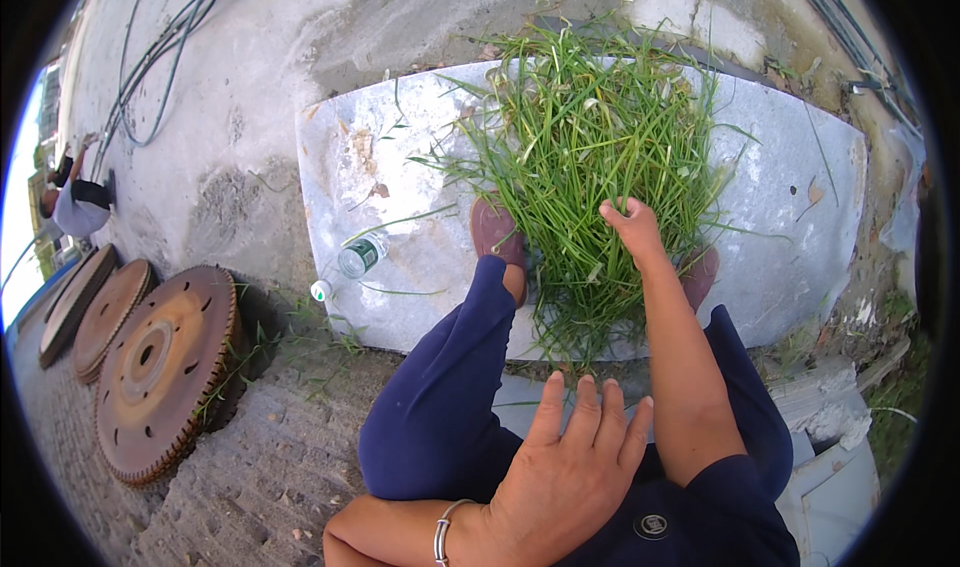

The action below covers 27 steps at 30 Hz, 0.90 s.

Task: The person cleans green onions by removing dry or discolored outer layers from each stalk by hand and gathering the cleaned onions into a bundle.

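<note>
A large heap of long green grass-like blades [592,139] lies between my feet on a pale flat sheet [420,267]. My right hand [634,225] reaches into the right side of the heap, its thumb and curled fingers closed around some blades; its other fingertips are partly hidden. Close to my body, my left hand [570,454] hovers palm down with fingers apart, holding nothing. A metal bangle [442,533] circles that wrist. Brownish-red shoes [496,229] flank the heap, the right one partly covered by blades.
A clear plastic bottle [361,255] with a green label lies at the sheet's left, its white cap end [321,290] near the edge. Rusty toothed discs [169,372] lean at the left. Cables [161,64] run over concrete. Another person [81,203] is at the far left.
</note>
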Each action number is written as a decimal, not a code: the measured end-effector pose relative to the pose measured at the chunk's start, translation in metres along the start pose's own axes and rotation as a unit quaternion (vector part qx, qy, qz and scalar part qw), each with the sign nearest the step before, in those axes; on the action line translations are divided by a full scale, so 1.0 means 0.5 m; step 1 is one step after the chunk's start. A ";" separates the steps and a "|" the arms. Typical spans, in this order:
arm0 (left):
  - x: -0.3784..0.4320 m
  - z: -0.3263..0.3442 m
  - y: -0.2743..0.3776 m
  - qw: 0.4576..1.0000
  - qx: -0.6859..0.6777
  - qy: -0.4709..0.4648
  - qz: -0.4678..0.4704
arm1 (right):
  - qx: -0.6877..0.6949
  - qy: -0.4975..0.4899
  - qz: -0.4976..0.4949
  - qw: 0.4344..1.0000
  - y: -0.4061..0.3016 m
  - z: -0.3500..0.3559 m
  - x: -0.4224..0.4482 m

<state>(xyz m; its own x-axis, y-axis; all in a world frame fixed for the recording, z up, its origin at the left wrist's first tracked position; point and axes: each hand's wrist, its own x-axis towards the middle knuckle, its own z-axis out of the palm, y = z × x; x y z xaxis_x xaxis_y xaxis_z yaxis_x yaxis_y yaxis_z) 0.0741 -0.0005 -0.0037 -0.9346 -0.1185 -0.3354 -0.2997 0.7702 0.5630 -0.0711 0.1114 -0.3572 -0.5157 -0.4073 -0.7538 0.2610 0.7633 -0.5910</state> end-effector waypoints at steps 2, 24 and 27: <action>0.002 -0.004 -0.002 1.000 0.001 -0.004 -0.001 | -0.154 0.018 -0.023 0.988 -0.035 0.036 -0.023; -0.009 0.012 -0.056 0.994 0.104 0.035 -0.025 | 0.131 -0.093 0.001 0.987 -0.132 -0.077 -0.175; -0.010 -0.010 -0.092 0.985 0.122 0.100 -0.069 | 0.145 -0.122 -0.034 0.981 -0.229 -0.150 -0.282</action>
<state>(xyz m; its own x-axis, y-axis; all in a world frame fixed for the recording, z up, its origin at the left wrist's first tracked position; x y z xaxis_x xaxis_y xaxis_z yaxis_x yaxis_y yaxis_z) 0.0918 -0.0385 -0.0242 -0.9147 -0.3351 -0.2258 -0.3942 0.8628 0.3165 -0.0895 0.1192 -0.1618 -0.3377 -0.5878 -0.7351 0.4723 0.5697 -0.6725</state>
